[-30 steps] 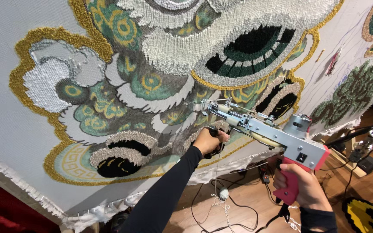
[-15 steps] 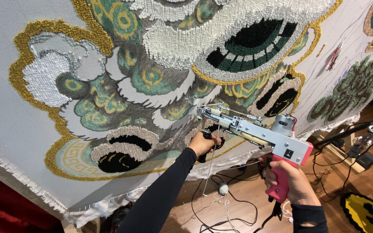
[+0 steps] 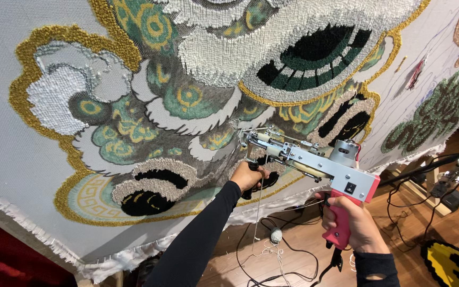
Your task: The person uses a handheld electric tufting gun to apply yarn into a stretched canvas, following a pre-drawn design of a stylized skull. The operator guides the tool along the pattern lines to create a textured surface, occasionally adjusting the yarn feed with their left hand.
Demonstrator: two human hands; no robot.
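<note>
Tool: a tufting gun [image 3: 314, 159] with a grey metal body, a small motor on top and a pink grip, held up against a stretched cloth [image 3: 6, 154] that fills most of the view.
Tool position: it sits low and right of centre in the view, its needle end pointing left and meeting the cloth just beside a patch of white pile; the pink grip hangs at the lower right, away from the cloth.
Right hand [image 3: 354, 226]: fingers wrapped closed around the pink grip from below, black sleeve at the wrist.
Left hand [image 3: 248, 176]: fingers closed around the dark front handle under the gun's nose, close to the cloth; the black-sleeved forearm runs down to the bottom edge.
Yarn [image 3: 258, 212]: a pale strand drops from the front of the gun past the left hand toward the floor.
Cloth: light grey backing, fringed and stapled along its lower edge, tufted with a large design in white, green, gold and black.
Second motif [image 3: 431, 114]: a dark green and brown tufted shape on the same cloth, to the right of the gun, well apart from the needle.
Floor [image 3: 298, 260]: wooden boards under the cloth, with black cables [image 3: 272, 276] looping across them.
Small rug [image 3: 450, 263]: a yellow and black piece lying on the floor at the lower right.
</note>
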